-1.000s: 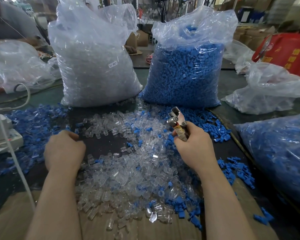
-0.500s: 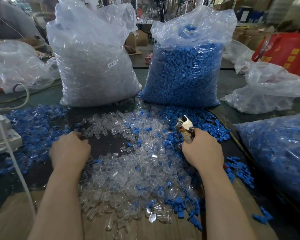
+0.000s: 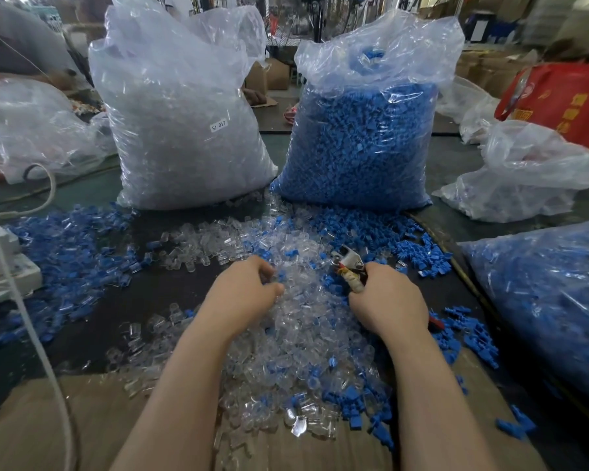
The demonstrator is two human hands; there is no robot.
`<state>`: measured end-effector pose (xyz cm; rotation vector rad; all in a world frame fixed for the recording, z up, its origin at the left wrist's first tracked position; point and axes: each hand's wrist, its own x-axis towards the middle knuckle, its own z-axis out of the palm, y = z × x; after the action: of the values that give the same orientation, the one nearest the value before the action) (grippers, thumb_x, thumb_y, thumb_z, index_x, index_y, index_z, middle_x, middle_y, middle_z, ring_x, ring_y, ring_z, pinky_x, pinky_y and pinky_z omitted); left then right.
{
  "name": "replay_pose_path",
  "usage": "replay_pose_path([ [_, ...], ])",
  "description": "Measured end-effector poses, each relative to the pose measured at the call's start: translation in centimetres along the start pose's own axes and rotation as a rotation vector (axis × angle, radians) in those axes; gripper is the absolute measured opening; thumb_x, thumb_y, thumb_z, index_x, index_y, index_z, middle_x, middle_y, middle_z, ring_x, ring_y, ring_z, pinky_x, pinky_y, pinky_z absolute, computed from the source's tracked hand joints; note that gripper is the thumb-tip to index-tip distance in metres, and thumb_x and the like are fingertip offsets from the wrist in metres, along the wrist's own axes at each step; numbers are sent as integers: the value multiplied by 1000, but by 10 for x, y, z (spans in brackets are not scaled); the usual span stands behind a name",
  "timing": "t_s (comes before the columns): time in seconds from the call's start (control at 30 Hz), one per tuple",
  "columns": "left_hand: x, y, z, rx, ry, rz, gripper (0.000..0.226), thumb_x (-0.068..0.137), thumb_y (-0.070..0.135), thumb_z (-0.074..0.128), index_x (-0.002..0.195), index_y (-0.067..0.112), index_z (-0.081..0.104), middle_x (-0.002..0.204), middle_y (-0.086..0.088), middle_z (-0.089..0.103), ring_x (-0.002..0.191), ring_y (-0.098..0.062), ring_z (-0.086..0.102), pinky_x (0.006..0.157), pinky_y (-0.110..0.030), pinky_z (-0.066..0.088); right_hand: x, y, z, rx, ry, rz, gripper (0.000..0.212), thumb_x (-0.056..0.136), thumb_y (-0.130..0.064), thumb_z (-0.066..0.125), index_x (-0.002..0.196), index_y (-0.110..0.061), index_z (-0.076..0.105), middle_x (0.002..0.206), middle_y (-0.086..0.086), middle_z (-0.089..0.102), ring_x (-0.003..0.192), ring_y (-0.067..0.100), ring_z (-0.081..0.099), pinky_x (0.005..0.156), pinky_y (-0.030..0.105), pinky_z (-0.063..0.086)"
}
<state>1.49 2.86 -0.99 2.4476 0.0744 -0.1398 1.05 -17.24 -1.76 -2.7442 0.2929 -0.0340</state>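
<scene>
One wide-angle view is given, taken from a camera worn on the head and aimed forward and down over the worktable. The left hand and the right hand, gripping pliers, are caught close beneath the lens. The bag of clear parts and the bag of blue parts, toward the far edge, are shown farther off.
</scene>
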Motion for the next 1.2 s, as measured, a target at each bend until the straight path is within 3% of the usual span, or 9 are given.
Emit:
replay_pose_path([
  [0.13,0,-6,-1,-86,39,-13,7,88,26,70,88,26,64,85,9,65,72,-5,58,59,-24,42,-1,0,2,19,57,0,14,90,-31,56,88,-20,47,72,-5,41,71,24,44,55,33,27],
  [0.33,1,-4,-1,-6,36,17,4,91,25,65,94,25,68,89,12,65,73,-3,57,59,-22,43,0,0,2,56,204,49,14,90,-27,55,85,-19,45,86,0,42,72,26,42,62,34,33],
  [0.5,0,-5,-2,-36,65,15,3,89,25,70,90,27,68,85,11,68,68,-1,58,55,-19,43,4,4,1,212,158,-18,18,86,-31,59,74,-20,53,69,-5,57,62,15,50,53,30,34],
  [0.7,0,-4,-1,-7,-12,58,19,92,27,66,110,30,67,98,13,66,86,-2,60,76,-22,48,2,-3,4,223,88,-152,18,86,-38,63,80,-21,60,72,-8,61,65,10,52,54,29,37],
  [0.83,0,-5,-2,-15,10,63,14,89,25,70,102,29,71,93,14,68,86,-2,62,80,-22,50,2,-4,5,234,51,-170,21,86,-36,64,74,-23,52,69,-12,56,64,6,48,52,27,32],
  [0.9,0,-5,-3,-12,9,72,15,89,24,70,102,30,71,95,15,68,85,-1,62,79,-21,50,2,-4,5,225,32,-185,22,85,-35,64,72,-25,50,69,-12,55,64,10,48,52,28,30],
  [1.03,0,-3,-2,69,-55,117,31,94,23,63,124,31,65,113,15,65,94,-2,55,87,-20,40,2,-6,5,222,-1,-206,15,85,-32,62,78,-23,53,75,-9,59,72,19,54,56,32,34],
  [1.2,0,-4,-2,19,6,114,16,88,22,69,90,38,66,94,19,65,87,2,60,78,-20,46,3,-8,5,211,2,-210,15,85,-32,63,78,-24,52,76,-10,58,75,21,55,58,32,34],
])
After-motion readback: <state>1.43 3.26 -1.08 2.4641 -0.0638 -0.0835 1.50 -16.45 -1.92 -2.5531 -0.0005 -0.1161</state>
